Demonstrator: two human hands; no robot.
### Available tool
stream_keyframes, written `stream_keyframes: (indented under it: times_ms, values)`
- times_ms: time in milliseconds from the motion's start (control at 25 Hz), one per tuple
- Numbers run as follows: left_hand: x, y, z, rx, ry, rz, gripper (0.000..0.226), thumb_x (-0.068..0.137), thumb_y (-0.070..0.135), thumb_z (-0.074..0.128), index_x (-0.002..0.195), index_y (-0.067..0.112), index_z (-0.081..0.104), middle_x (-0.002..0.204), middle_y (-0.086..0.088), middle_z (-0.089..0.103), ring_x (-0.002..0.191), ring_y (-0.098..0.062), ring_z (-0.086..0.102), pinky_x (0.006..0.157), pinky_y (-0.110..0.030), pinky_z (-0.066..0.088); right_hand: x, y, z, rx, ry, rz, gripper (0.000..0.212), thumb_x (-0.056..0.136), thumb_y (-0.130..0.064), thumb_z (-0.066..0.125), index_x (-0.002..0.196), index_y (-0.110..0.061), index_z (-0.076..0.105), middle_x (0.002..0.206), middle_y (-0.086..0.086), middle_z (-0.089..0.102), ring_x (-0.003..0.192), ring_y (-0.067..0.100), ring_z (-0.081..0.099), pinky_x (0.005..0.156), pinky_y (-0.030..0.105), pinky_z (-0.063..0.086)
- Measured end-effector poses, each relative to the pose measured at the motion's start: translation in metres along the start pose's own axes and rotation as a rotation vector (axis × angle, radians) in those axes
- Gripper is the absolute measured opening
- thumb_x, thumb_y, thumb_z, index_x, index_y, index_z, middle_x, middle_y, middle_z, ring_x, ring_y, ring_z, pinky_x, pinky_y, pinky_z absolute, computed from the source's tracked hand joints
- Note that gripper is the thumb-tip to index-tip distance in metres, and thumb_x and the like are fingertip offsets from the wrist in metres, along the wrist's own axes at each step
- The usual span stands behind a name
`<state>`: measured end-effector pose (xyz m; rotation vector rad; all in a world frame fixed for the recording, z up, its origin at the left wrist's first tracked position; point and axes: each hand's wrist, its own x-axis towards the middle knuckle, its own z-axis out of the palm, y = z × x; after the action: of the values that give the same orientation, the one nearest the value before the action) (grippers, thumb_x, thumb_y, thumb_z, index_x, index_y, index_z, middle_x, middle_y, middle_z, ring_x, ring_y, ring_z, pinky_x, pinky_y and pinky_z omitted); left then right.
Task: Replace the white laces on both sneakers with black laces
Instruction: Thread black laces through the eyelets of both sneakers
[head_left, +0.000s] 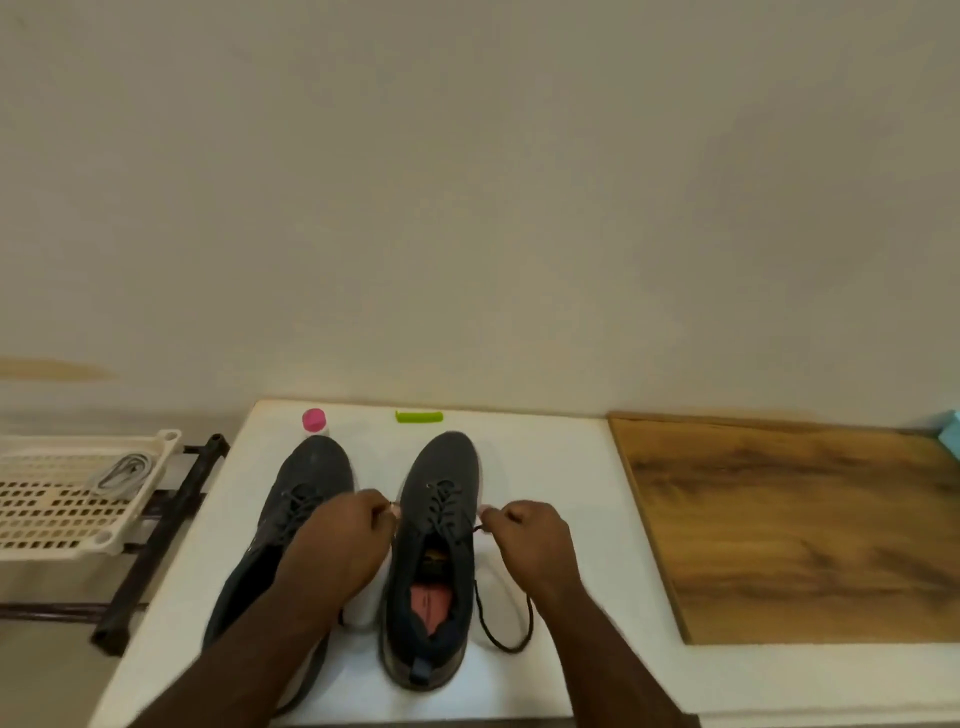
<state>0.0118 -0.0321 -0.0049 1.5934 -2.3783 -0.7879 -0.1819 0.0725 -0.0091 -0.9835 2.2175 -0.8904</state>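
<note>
Already, black laces are threaded through both sneakers, and the white laces (122, 473) lie in the cream basket (31, 519) well to the left. One end of the black lace (501, 616) on the right sneaker (434, 545) is pinched by the left hand (345, 540), the other by the right hand (530, 540), fingers curled. If the ends are pulled unevenly, one side could be left short, or an end could slip from its eyelet.
</note>
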Motion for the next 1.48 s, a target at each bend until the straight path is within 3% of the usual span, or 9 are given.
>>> stream_keyframes:
  times_ms: [160,280,360,480,560,800,1000,1160,1480]
  values:
    - [0.017,0.002,0.014,-0.206,0.16,0.113,0.015,0.095,0.022,0.06,0.105,0.024,0.071,0.097,0.006,0.065,0.084,-0.004,0.056,0.076,-0.021,0.039,0.023,-0.006,0.004,0.093,0.015,-0.083,0.01,0.092,-0.023,0.067,0.096,-0.023,0.077,0.092,-0.013,0.073,0.086,0.001,0.065,0.077,0.017,0.049]
    - [0.03,0.005,0.022,-0.258,0.112,0.17,0.026,0.097,0.021,0.058,0.121,0.027,0.069,0.11,0.005,0.065,0.093,-0.005,0.055,0.085,-0.02,0.038,0.031,-0.007,0.017,0.039,-0.031,-0.182,0.028,0.097,-0.016,0.061,0.121,-0.025,0.071,0.11,-0.01,0.067,0.104,0.007,0.062,0.095,0.022,0.048]
    - [0.043,0.01,0.027,-0.231,0.054,0.208,0.033,0.098,0.02,0.057,0.13,0.026,0.065,0.114,0.002,0.064,0.104,-0.012,0.056,0.09,-0.022,0.037,0.039,-0.007,0.024,-0.04,-0.047,-0.236,0.033,0.099,-0.014,0.057,0.128,-0.026,0.068,0.113,-0.005,0.063,0.108,0.009,0.057,0.096,0.019,0.043]
    - [0.054,0.014,0.034,-0.187,-0.013,0.227,0.036,0.099,0.02,0.056,0.132,0.03,0.062,0.104,0.003,0.055,0.1,-0.012,0.052,0.087,-0.021,0.034,0.045,-0.004,0.029,-0.128,-0.074,-0.286,0.032,0.099,-0.012,0.056,0.124,-0.025,0.07,0.111,-0.002,0.061,0.102,0.006,0.052,0.084,0.003,0.034]
    - [0.055,0.013,0.039,-0.166,-0.03,0.247,0.03,0.098,0.019,0.056,0.123,0.03,0.067,0.1,0.004,0.054,0.096,-0.009,0.049,0.083,-0.022,0.034,0.045,-0.002,0.028,-0.137,-0.076,-0.314,0.029,0.099,-0.013,0.056,0.119,-0.026,0.073,0.109,-0.005,0.061,0.098,0.002,0.05,0.079,0.0,0.033]
    - [0.051,0.011,0.037,-0.158,-0.038,0.286,0.018,0.095,0.013,0.058,0.091,0.031,0.055,0.094,0.004,0.054,0.088,-0.013,0.051,0.069,-0.02,0.035,0.043,-0.001,0.031,-0.18,-0.081,-0.309,0.021,0.097,-0.016,0.061,0.111,-0.025,0.073,0.099,-0.012,0.055,0.091,0.005,0.054,0.078,0.007,0.035]
    - [0.052,0.008,0.039,-0.092,-0.059,0.314,0.02,0.097,0.017,0.056,0.108,0.03,0.066,0.099,0.005,0.052,0.093,-0.012,0.051,0.074,-0.023,0.033,0.042,-0.004,0.031,-0.167,-0.1,-0.295,0.017,0.095,-0.015,0.061,0.095,-0.03,0.067,0.094,-0.015,0.053,0.086,0.004,0.054,0.076,0.013,0.039]
    - [0.051,0.01,0.041,-0.052,-0.036,0.354,0.014,0.096,0.018,0.055,0.101,0.026,0.065,0.09,0.008,0.046,0.087,-0.013,0.05,0.066,-0.02,0.031,0.042,-0.004,0.032,-0.179,-0.11,-0.304,0.021,0.097,-0.015,0.059,0.109,-0.028,0.071,0.097,-0.013,0.053,0.088,0.004,0.053,0.079,0.013,0.038]
    - [0.049,0.007,0.038,-0.103,0.032,0.303,0.01,0.095,0.014,0.057,0.093,0.022,0.061,0.093,0.003,0.062,0.088,-0.015,0.055,0.079,-0.034,0.045,0.043,-0.003,0.031,-0.202,-0.093,-0.324,0.026,0.097,-0.018,0.06,0.12,-0.026,0.071,0.101,-0.011,0.056,0.092,0.004,0.051,0.076,0.004,0.031]
